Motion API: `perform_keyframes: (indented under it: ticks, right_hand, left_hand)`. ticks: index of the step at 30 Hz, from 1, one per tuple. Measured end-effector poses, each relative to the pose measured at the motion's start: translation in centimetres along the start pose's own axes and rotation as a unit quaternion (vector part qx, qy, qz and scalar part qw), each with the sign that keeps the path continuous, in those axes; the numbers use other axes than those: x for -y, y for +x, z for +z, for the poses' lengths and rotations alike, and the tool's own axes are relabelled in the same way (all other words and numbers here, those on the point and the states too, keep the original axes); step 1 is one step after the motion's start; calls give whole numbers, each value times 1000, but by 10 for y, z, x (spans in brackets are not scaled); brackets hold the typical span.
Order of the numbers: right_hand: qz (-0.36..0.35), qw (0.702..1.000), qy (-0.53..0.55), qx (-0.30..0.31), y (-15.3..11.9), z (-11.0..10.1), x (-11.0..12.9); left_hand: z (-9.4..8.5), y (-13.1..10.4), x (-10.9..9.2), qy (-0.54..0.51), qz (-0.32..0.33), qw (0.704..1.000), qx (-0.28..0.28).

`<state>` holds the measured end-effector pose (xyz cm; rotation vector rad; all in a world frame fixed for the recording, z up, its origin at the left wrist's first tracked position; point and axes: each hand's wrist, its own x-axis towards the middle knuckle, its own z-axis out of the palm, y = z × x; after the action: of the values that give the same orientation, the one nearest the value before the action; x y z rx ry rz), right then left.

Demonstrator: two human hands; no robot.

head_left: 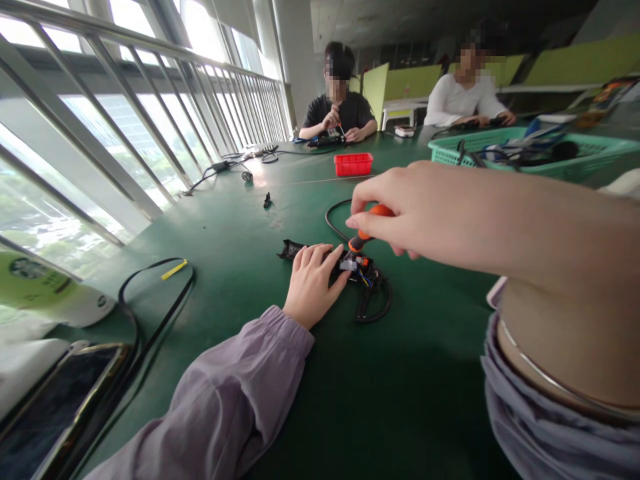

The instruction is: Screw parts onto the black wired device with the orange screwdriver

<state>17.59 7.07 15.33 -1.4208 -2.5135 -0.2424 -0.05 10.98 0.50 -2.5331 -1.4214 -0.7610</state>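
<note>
A long black opened device housing (289, 249) lies on the green table, with blue and yellow wires, an orange part and a grey block showing at its right end. My left hand (313, 280) lies over the housing and grips it, fingers on the far side and thumb by the grey block. In my right hand (387, 200) is an orange-and-black screwdriver (381, 212), held from above with its handle slanting down. Its tip reaches the housing near the grey block; the exact contact point is too small to tell. A black cable (387, 310) loops beside the housing.
Beyond the hands stand a red tray (353, 165) and a green basket (590, 150) of tools and cables. A small black part (267, 200) lies further left. A phone (60, 407) and black strap (187, 293) lie at left. Two people sit across the table (215, 373).
</note>
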Motion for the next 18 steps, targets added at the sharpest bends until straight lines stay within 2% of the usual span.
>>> perform_keyframes:
  ticks: [3,9,14,18]
  right_hand:
    - [1,1000,-12,-11,3,0,1]
    - [22,999,-11,42,4,-5,6]
    - [10,1000,-12,19,5,-3,-1]
    - [-4,996,11,84,6,-3,-8]
  left_hand:
    - [0,0,0,4,8,1000,4]
    - [0,0,0,3,10,1000,2]
    - [-1,0,0,1,12,1000,1]
    - [-1,0,0,3,12,1000,4]
